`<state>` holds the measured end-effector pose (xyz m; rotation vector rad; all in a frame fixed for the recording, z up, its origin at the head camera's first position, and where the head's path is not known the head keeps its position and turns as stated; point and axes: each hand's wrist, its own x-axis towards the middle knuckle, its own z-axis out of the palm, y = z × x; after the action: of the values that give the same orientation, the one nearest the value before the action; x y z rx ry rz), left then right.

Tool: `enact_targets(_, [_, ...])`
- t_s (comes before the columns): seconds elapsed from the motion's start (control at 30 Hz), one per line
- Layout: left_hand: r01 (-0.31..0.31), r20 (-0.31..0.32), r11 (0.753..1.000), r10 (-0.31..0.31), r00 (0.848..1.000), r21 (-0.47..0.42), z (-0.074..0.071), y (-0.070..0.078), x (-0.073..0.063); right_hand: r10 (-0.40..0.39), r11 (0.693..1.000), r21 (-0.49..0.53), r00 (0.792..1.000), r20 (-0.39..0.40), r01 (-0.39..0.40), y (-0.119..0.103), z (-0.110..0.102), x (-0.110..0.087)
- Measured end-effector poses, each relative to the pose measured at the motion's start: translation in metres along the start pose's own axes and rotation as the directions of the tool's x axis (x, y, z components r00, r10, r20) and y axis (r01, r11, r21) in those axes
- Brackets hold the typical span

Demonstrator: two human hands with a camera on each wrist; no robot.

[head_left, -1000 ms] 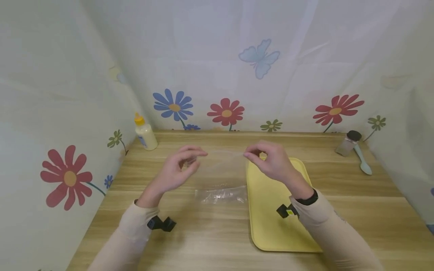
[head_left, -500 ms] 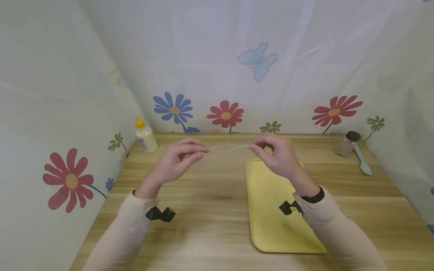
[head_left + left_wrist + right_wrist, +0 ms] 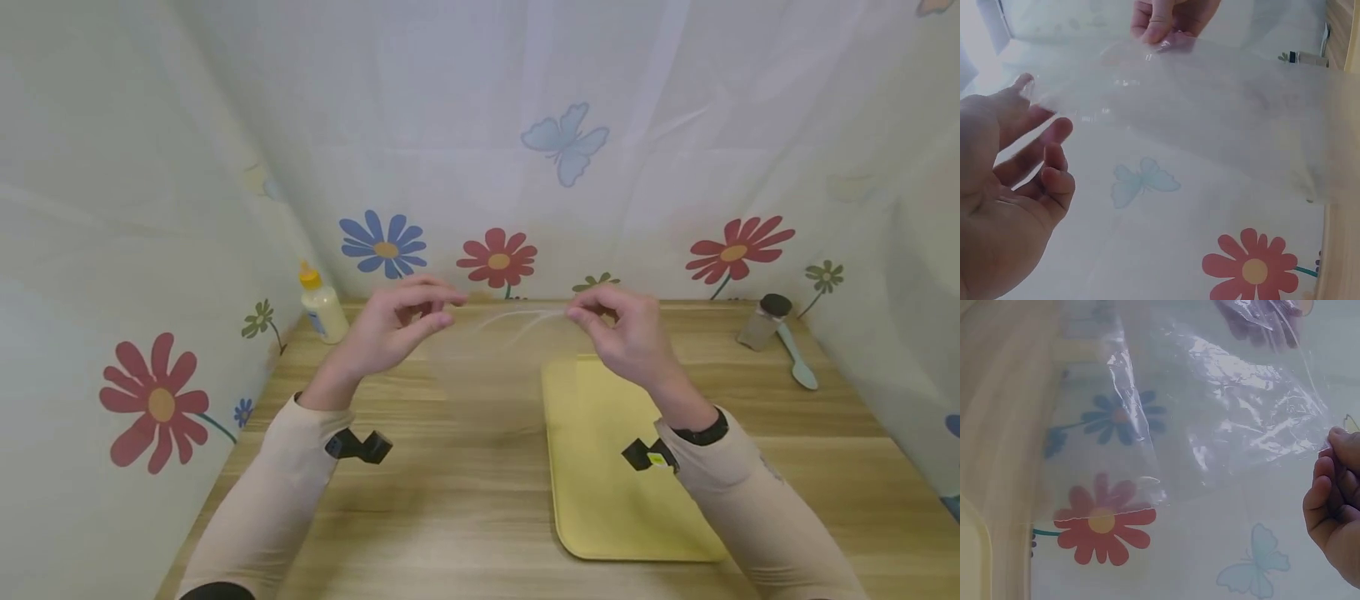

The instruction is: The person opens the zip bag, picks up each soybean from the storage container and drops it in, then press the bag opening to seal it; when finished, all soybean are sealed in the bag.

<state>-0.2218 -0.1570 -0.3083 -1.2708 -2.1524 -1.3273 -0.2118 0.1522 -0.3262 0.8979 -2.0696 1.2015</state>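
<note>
A large clear plastic bag (image 3: 495, 367) hangs in the air between both hands, above the table, its mouth upward. Two pale rim lines spread apart from the right hand. The right hand (image 3: 622, 333) pinches one top corner between thumb and fingertips. The left hand (image 3: 401, 325) holds the opposite side of the mouth; its thumb and forefinger stand apart there, and film drapes at the fingertips in the left wrist view. The right wrist view shows the bag (image 3: 1229, 406) creased and glossy, with part of the left hand (image 3: 1260, 325) blurred behind film.
A yellow tray (image 3: 600, 500) lies on the wooden table (image 3: 450, 533), under and beside the right arm. At the back left stands a yellow-capped bottle (image 3: 325, 313). A black-lidded jar (image 3: 763, 323) and a pale spoon (image 3: 798, 362) are at the back right. Flower-printed sheets surround the table.
Both hands have risen and moved toward the back with the bag, lifting its lower end off the table. The right hand has shifted slightly right, and the rim lines have spread apart.
</note>
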Motion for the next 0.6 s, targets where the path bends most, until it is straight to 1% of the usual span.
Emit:
enact_targets(0.1, [0.015, 0.001, 0.995, -0.015, 1.0, 0.095, 0.0, 0.006, 0.01, 0.009, 1.0, -0.006, 1.0, 0.005, -0.009, -0.003, -0.002, 0.0])
enact_targets(0.17, [0.033, 0.019, 0.987, -0.037, 0.999, 0.155, 0.001, 0.012, 0.019, 0.01, 1.0, -0.011, 1.0, 0.011, -0.01, -0.004, -0.003, 0.001])
enact_targets(0.23, [0.049, 0.053, 0.976, -0.061, 0.997, 0.214, 0.004, 0.018, 0.029, 0.014, 1.0, -0.017, 1.0, 0.015, -0.014, -0.005, -0.004, 0.001])
enact_targets(0.3, [0.059, 0.107, 0.965, -0.089, 0.99, 0.255, 0.01, 0.025, 0.041, 0.021, 1.0, -0.02, 1.0, 0.016, -0.021, -0.006, -0.004, 0.002])
enact_targets(0.37, [0.062, 0.172, 0.953, -0.117, 0.978, 0.297, 0.017, 0.031, 0.054, 0.031, 0.999, -0.022, 0.999, 0.015, -0.031, -0.006, -0.004, 0.002])
enact_targets(0.47, [0.045, 0.267, 0.931, -0.15, 0.952, 0.363, 0.029, 0.037, 0.07, 0.042, 0.999, -0.034, 0.999, 0.015, -0.042, -0.005, -0.004, 0.001])
enact_targets(0.6, [0.016, 0.355, 0.908, -0.18, 0.917, 0.419, 0.043, 0.04, 0.085, 0.051, 0.998, -0.042, 0.999, 0.011, -0.05, -0.004, -0.003, 0.0])
